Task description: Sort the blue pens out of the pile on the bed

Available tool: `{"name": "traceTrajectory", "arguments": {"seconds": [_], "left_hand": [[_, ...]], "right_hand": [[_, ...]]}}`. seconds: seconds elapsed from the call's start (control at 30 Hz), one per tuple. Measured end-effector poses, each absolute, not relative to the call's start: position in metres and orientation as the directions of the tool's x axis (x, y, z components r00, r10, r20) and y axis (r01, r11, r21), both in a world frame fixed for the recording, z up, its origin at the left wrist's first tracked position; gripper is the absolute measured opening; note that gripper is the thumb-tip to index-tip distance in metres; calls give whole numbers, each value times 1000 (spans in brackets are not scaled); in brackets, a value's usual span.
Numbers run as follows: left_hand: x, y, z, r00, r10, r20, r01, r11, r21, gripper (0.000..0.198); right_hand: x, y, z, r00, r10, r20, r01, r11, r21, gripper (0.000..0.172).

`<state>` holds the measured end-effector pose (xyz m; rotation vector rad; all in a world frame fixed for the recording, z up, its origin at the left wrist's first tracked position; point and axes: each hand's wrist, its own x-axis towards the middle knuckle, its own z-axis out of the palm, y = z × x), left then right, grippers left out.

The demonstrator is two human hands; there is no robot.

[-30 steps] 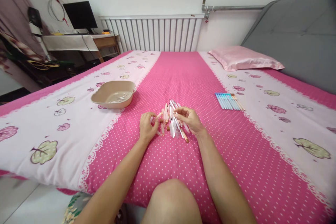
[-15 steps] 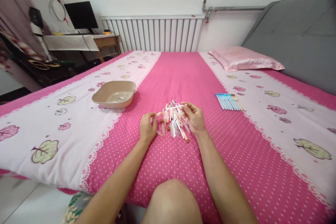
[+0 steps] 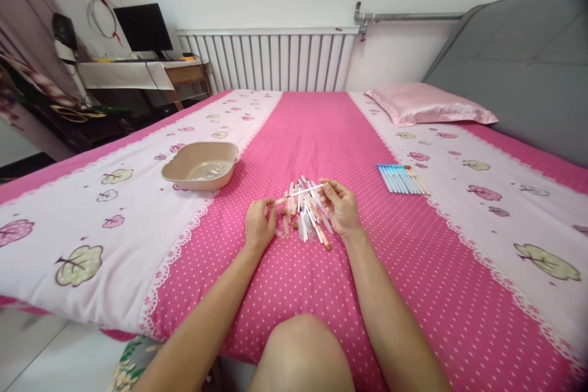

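Note:
My right hand (image 3: 342, 207) pinches one end of a thin white pen refill (image 3: 307, 190) between thumb and fingers. The refill's dark tip points left and meets a small pale pen part (image 3: 279, 201) in the fingertips of my left hand (image 3: 260, 224). Whether the tip sits inside that part or only touches it, I cannot tell. Under and between my hands lies a loose pile of pen parts (image 3: 309, 218): clear pink barrels, white refills and brown-ended pieces.
A beige plastic basin (image 3: 197, 184) with a few small pieces inside stands to the left on the pink bedspread (image 3: 303, 294). A neat row of blue and peach pens (image 3: 397, 179) lies to the right. Farther back is a pink pillow (image 3: 427, 104).
The refill and the pale pen part have come together; a gap showed between them before. Both hands have stayed almost in place, and the pile and basin are unchanged.

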<state>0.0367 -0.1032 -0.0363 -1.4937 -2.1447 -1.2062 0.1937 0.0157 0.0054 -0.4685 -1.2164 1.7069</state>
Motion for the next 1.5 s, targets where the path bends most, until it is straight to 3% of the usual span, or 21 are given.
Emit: {"name": "traceTrajectory", "arguments": {"seconds": [0.3, 0.7, 1.03, 1.3, 1.5], "left_hand": [[36, -104, -37, -409, 635, 655, 888, 112, 446, 14], [42, -105, -34, -241, 612, 753, 956, 14, 294, 8], [46, -107, -31, -181, 594, 784, 971, -17, 237, 7], [46, -107, -31, -166, 597, 785, 975, -22, 222, 9], [47, -108, -31, -165, 596, 786, 976, -19, 219, 9]], "right_hand": [[194, 15, 6, -473, 858, 201, -502, -75, -862, 25], [191, 15, 4, -444, 859, 255, -502, -2, -865, 22], [189, 17, 0, -444, 863, 242, -450, 19, -893, 23], [185, 17, -10, -544, 768, 338, -196, 275, -941, 32], [182, 6, -9, -636, 638, 434, -57, 522, -851, 30]]}}
